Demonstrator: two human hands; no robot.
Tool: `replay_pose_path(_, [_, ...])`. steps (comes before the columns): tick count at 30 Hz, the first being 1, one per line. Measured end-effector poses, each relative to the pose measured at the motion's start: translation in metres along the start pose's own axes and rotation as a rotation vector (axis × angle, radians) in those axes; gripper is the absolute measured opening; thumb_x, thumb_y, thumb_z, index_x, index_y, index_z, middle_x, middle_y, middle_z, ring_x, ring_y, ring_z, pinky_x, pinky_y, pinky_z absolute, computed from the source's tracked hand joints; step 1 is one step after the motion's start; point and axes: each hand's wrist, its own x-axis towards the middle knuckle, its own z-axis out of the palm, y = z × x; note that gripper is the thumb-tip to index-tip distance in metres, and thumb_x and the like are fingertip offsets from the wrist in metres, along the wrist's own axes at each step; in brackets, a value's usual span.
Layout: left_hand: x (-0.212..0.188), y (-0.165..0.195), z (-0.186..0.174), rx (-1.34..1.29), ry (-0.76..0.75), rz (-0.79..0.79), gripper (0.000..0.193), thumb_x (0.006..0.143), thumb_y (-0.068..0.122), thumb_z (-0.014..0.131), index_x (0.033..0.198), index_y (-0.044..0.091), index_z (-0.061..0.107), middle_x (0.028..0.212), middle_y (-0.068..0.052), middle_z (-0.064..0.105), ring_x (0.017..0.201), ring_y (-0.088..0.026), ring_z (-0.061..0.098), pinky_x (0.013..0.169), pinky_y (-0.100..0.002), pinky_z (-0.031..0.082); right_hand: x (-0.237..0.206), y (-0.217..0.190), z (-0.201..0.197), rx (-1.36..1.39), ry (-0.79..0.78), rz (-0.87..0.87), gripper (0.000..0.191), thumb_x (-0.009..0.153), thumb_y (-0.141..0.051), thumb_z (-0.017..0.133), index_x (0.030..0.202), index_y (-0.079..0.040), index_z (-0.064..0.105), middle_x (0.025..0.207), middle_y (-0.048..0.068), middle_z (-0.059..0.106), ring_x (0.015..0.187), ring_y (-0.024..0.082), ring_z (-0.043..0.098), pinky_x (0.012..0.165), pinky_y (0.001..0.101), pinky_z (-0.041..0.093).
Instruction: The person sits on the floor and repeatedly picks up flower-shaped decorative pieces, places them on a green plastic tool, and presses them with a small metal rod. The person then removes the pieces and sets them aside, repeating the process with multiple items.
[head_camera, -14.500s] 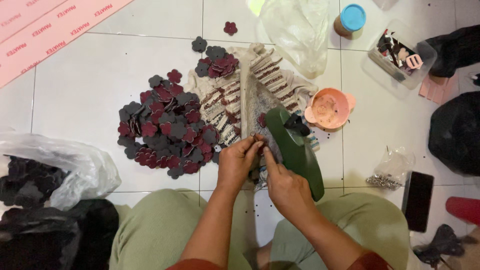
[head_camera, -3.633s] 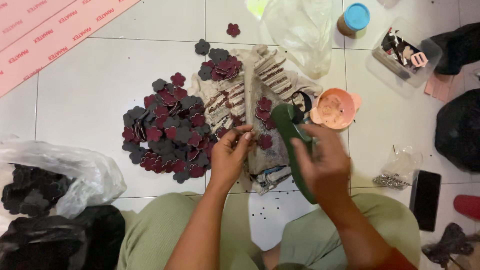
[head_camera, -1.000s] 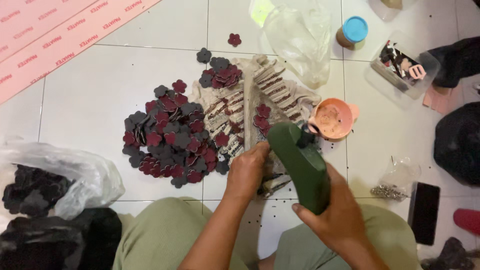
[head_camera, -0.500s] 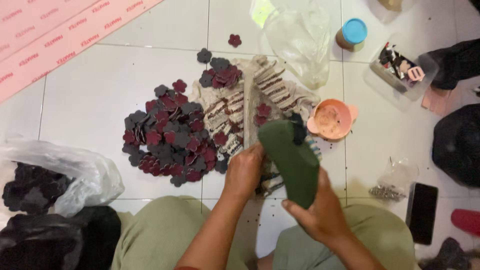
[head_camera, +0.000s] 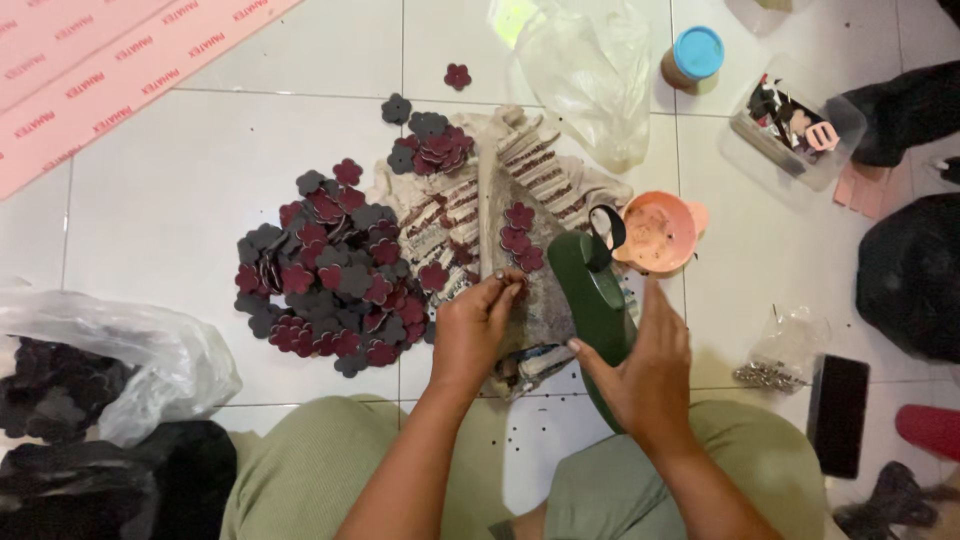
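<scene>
Here we look down from a head camera at our own lap and hands, seated on a white tiled floor (head_camera: 180, 190). Nearest, at the bottom of the frame, are our knees in olive-green trousers (head_camera: 300, 480).

Just above them, right of centre, our right hand (head_camera: 645, 375) is clasped around the lower end of a dark green hand tool (head_camera: 592, 295), palm against its side and thumb across the body. The tool lies slanted, its top end pointing to the upper left, with a black loop at that end. We judge it rigid, smooth and fairly weighty, best gripped around its thick middle as it is now.

Left of it, our left hand (head_camera: 478, 335) reaches forward with the wrist bent down, fingertips pinched on a small flower-shaped piece (head_camera: 508, 285) at frame centre. Such pieces look thin, light and flexible, so a fingertip pinch at the edge suits them.

The hand rests over a heap of pale striped strips (head_camera: 455, 215). Left of centre spreads a pile of maroon and dark grey flower cut-outs (head_camera: 330, 275).

Farther off, we see a peach bowl (head_camera: 658, 232), a clear plastic bag (head_camera: 590, 70), a blue-lidded jar (head_camera: 695, 60) and a clear box (head_camera: 795, 125) at upper right.
</scene>
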Motion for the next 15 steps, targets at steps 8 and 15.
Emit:
replay_pose_path(8, [-0.013,0.026,-0.011,-0.228,-0.003,-0.002,0.018,0.092,0.005,0.071,0.11,0.006,0.077,0.096,-0.005,0.081,0.086,-0.012,0.078,0.076,-0.025,0.06,0.018,-0.044,0.005,0.653,-0.055,0.154,0.035,0.092,-0.004,0.074,0.122,0.004,0.059,0.109,0.013,0.073,0.099,0.018,0.076,0.084,0.0283,0.063])
replay_pose_path(15, [-0.015,0.028,-0.017,-0.262,-0.02,0.041,0.016,0.089,0.004,0.076,0.105,0.005,0.079,0.098,-0.005,0.081,0.084,-0.007,0.075,0.077,-0.024,0.061,0.032,-0.038,0.042,1.029,-0.115,0.481,0.026,0.092,0.002,0.071,0.115,0.003,0.058,0.103,0.011,0.072,0.091,0.011,0.07,0.078,0.025,0.059])
